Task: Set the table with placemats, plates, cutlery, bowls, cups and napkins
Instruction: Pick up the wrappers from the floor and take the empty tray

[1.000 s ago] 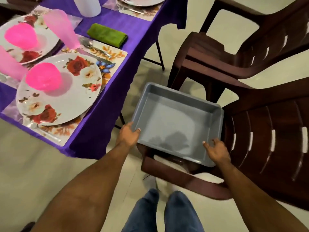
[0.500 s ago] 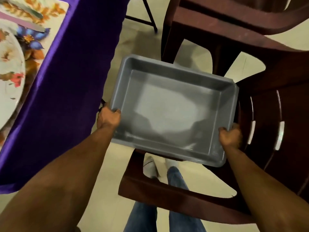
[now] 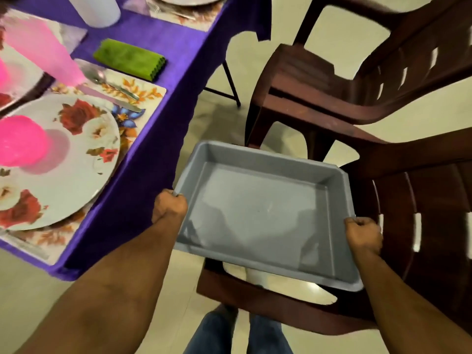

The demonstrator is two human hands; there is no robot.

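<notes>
Grey tray [image 3: 258, 215] empty; left hand [image 3: 169, 206], right hand [image 3: 364, 235] grip side rims; pink bowl [image 3: 21, 140] on plate [image 3: 84, 159], seemingly upturned.

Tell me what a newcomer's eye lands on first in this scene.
The empty grey tray at centre, gripped at its side rims by the left hand and right hand above a dark brown plastic chair. Next, at left, the bright pink bowl on a floral plate on the purple tablecloth.

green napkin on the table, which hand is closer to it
Left. The left hand grips the grey tray's edge on the table side, below the green napkin; the right hand grips the opposite edge, by the chair.
</notes>
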